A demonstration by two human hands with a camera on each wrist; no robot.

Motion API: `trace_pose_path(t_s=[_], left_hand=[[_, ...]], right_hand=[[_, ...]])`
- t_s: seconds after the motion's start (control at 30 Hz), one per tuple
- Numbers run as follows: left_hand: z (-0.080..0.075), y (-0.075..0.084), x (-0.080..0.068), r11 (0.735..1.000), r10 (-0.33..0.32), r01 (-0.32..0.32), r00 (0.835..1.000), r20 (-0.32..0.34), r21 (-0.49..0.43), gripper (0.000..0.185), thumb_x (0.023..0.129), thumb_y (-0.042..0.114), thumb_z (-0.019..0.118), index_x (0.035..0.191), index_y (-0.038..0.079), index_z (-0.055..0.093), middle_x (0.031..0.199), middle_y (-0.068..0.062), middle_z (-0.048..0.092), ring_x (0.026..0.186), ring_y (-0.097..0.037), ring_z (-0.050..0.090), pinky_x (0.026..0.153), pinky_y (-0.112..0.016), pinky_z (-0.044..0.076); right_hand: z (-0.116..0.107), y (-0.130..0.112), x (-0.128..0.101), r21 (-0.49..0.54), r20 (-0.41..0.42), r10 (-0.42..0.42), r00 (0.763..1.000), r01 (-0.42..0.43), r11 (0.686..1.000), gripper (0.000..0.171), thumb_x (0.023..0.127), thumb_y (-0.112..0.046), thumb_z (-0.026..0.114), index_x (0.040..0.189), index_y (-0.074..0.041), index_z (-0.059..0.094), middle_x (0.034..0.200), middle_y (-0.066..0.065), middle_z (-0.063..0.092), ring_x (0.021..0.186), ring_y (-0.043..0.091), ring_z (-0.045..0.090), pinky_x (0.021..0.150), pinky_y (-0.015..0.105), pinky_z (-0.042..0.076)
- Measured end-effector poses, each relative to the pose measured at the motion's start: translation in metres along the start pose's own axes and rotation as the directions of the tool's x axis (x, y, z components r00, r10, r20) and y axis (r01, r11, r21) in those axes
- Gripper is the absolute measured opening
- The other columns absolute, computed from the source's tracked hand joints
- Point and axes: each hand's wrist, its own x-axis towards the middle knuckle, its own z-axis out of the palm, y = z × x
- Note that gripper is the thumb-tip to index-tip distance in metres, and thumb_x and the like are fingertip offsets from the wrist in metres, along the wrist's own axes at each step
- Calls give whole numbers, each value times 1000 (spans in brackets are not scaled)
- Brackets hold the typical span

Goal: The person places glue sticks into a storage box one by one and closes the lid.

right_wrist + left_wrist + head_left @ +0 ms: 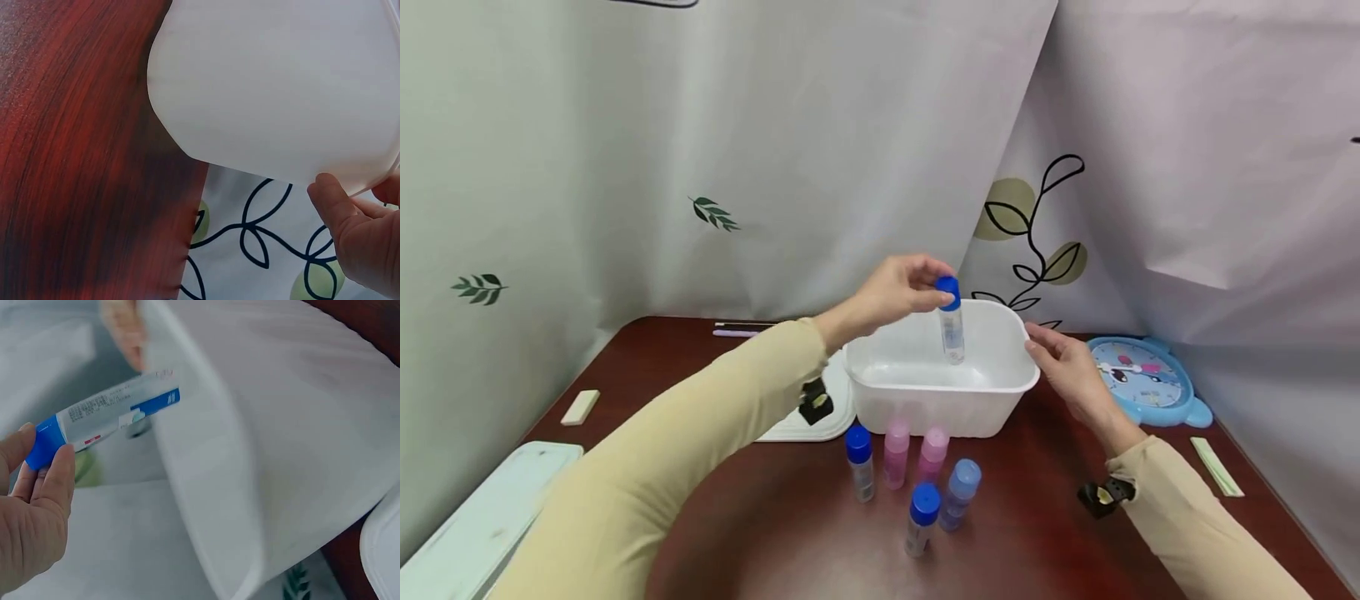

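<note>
My left hand [904,287] pinches the blue cap of a clear bottle [952,333] between thumb and fingers. The bottle hangs cap-up over the inside of a white plastic tub [936,412]. In the left wrist view the bottle [119,409] shows a barcode and a blue label. My right hand [1070,371] holds the tub's right end at the rim; in the right wrist view its thumb [331,197] lies against the outer wall. In front of the tub stand two blue-capped bottles [861,467] [919,533], two pink bottles [896,457] [932,458] and one light-blue bottle [959,492].
A white lid [808,427] lies left of the tub, partly behind my left arm. On the right are a blue clock [1142,383] and a pale strip [1216,467]. An eraser-like block [581,407] and a white case [482,508] lie left. Thin sticks [737,333] lie behind.
</note>
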Motion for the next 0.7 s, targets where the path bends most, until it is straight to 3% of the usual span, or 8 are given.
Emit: trace_pose_path(t_s=[0.2, 0.5, 0.7], left_hand=[[28, -22, 28, 981, -41, 36, 999, 21, 190, 31, 81, 5, 72, 112, 3, 64, 106, -11, 67, 98, -19, 63, 81, -21, 52], [53, -31, 40, 937, -88, 51, 992, 92, 345, 31, 82, 8, 73, 112, 5, 65, 108, -8, 68, 99, -16, 64, 83, -18, 51], [64, -35, 45, 916, -103, 48, 988, 117, 398, 30, 82, 8, 73, 111, 6, 66, 107, -5, 68, 99, -13, 63, 84, -15, 48]], right_hand=[[1, 2, 0, -7, -3, -22, 1000, 22, 1000, 47, 100, -18, 45, 139, 7, 37, 137, 27, 45, 120, 33, 49, 78, 3, 43], [0, 2, -1, -27, 1, -17, 1000, 17, 999, 49, 101, -21, 43, 141, 5, 35, 141, 26, 41, 124, 36, 46, 81, 3, 42], [2, 1, -1, -19, 17, -15, 1000, 15, 1000, 50, 101, -24, 42, 142, 4, 34, 141, 26, 40, 124, 36, 46, 81, 3, 42]])
